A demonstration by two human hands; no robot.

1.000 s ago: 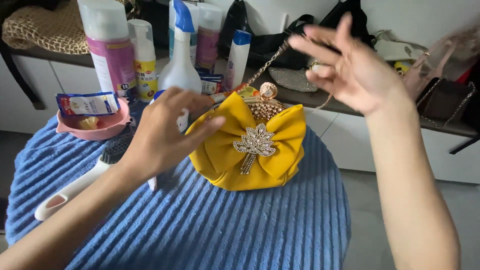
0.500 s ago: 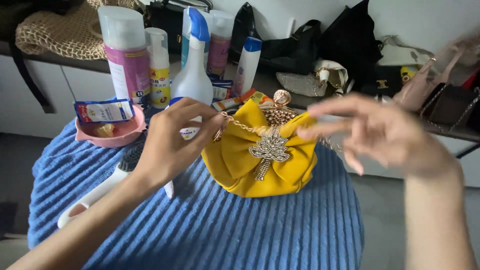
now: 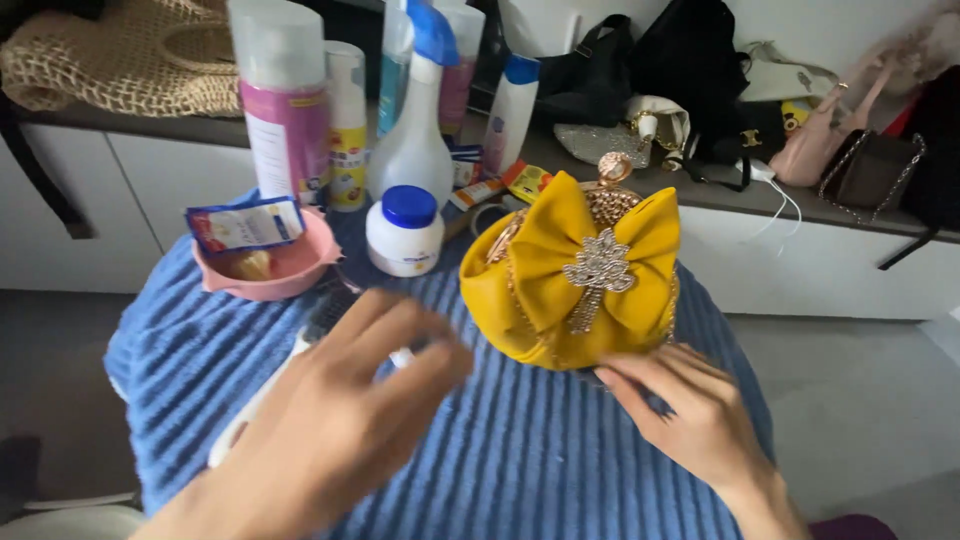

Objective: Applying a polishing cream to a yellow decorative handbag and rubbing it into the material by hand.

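A: Purse (image 3: 570, 275), yellow, with a big bow and a sparkling brooch in the middle, stands upright on the blue ribbed cloth (image 3: 520, 470) that covers the counter

B: And the hands?

A: Right hand (image 3: 690, 415) touches the low front edge of the purse with its fingertips; the grip is loose, it closes on nothing. Left hand (image 3: 330, 430) hovers open above the cloth, near a white handle (image 3: 262, 395) that lies there, and grasps nothing

B: How would the purse handle, you think?

A: I judge it light and half-soft: the fabric will give, but the gold frame on top looks stiff. The brooch and the bead trim seem fragile, so better to hold it at the two sides of the body or under the bottom, not on the bow

B: Anything close to it?

A: White jar with blue lid (image 3: 403, 230) stands just beside, to the left, and a pink bowl (image 3: 265, 265) farther left
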